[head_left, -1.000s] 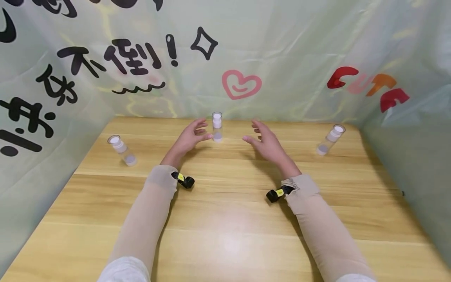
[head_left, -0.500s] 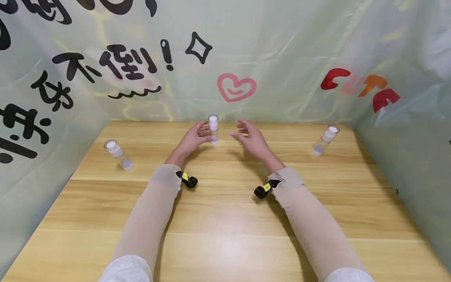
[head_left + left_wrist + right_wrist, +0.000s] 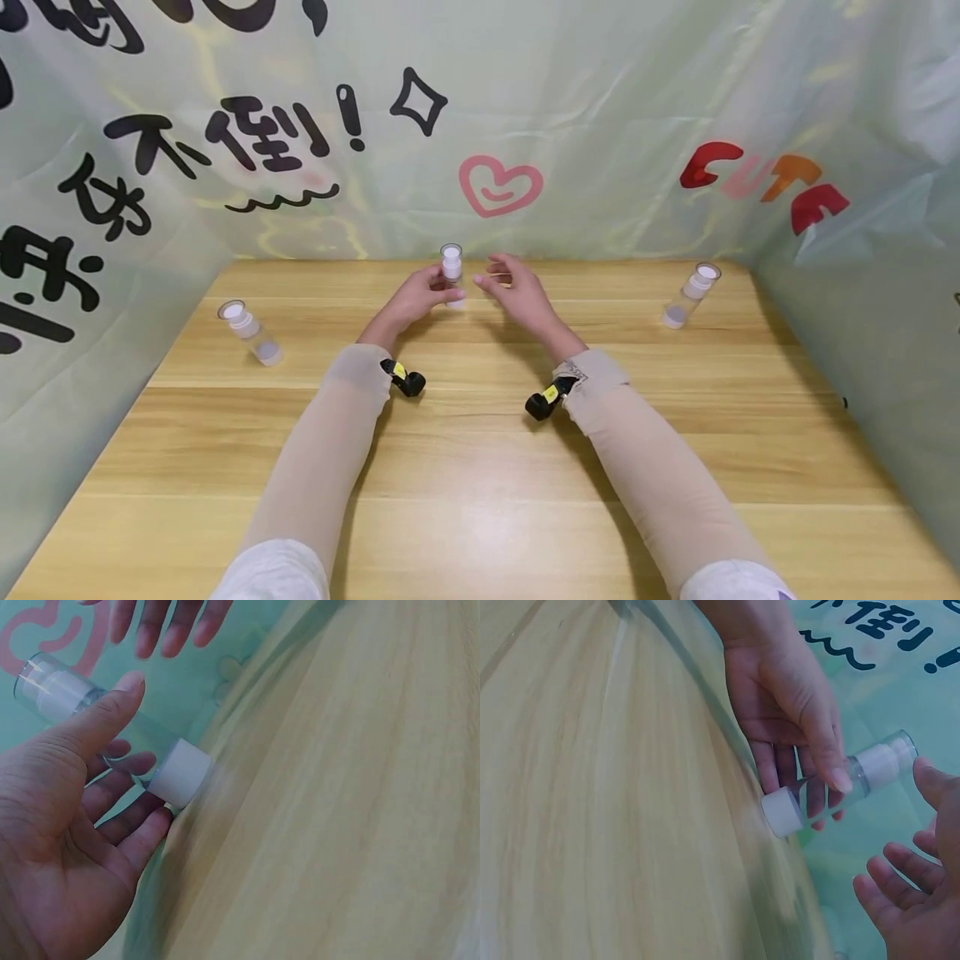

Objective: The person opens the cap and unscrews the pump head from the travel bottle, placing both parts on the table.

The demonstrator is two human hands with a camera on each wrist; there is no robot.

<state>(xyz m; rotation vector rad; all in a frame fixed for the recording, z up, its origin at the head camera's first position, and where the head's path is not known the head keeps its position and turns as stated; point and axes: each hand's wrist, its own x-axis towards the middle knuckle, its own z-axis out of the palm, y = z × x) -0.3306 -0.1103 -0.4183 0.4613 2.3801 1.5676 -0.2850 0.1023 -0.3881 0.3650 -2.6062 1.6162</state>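
Note:
A small clear pump bottle with a white base, a white pump and a clear cap stands upright at the back middle of the table. My left hand holds it at mid-height. In the left wrist view the thumb lies across the near side of the bottle, with fingers behind it. Just to the right is my right hand, apart from the bottle, its fingers loosely bent and holding nothing. The right wrist view shows the right hand near the cap end of the bottle.
Similar pump bottles stand at the table's left and right. Behind the wooden table hangs a pale green printed sheet, which also runs along both sides. Each wrist carries a small black camera.
My left hand has moved onto the middle bottle and its thumb and fingers have closed around it. My right hand has moved left, closer to the bottle. The head view has shifted slightly.

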